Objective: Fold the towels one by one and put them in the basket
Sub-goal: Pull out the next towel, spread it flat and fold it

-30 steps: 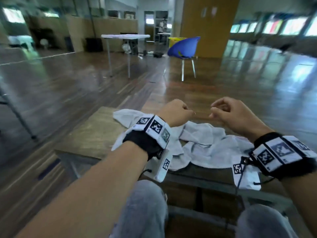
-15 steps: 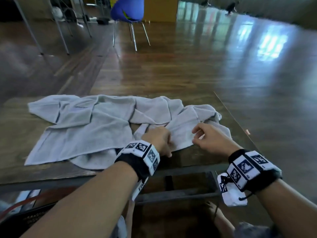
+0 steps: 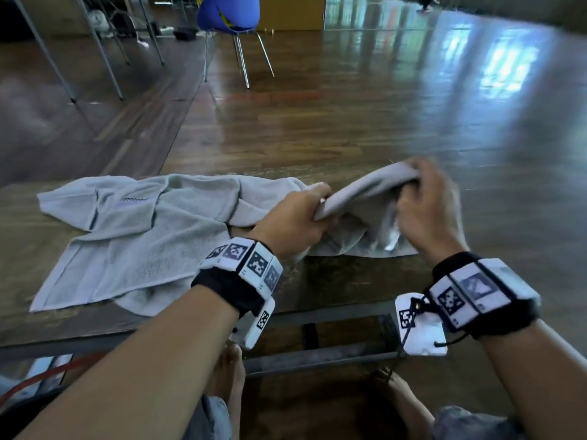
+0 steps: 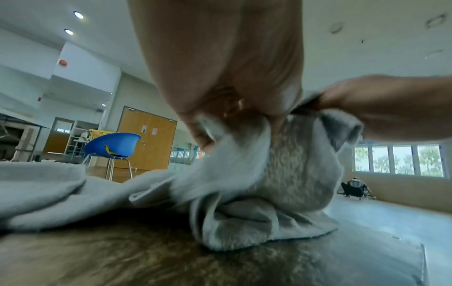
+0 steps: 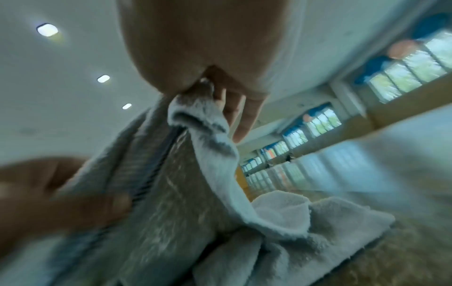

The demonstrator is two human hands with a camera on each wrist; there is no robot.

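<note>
From the head view, a pale grey towel lies crumpled on the wooden counter, its long axis running left to right across the top, the flat left part spread toward the near edge and the right end bunched. The left hand grips that right end in a closed fist, and the right hand pinches the same edge a little farther right, holding it raised above the counter so a short stretch of cloth runs up from left to right between the two hands. Only this view takes in the whole length of the towel, the two marker-covered wrist bands, bare feet under the counter, and the blue chair standing well beyond on the shiny wooden floor.

The left wrist view looks from under the palm: the fingers are curled round a fold of cloth, which hangs down into a heap on the counter. The right hand comes in from the right, touching the same fold. It alone shows the wooden double door behind the chair and a person sitting on the floor by the far windows.

The right wrist view, streaked with blur, shows thumb and fingers pressed together on the towel's hemmed edge, the cloth dropping steeply from them to the counter; the left hand is a blur at lower left. Ceiling lights and a row of windows show here.
</note>
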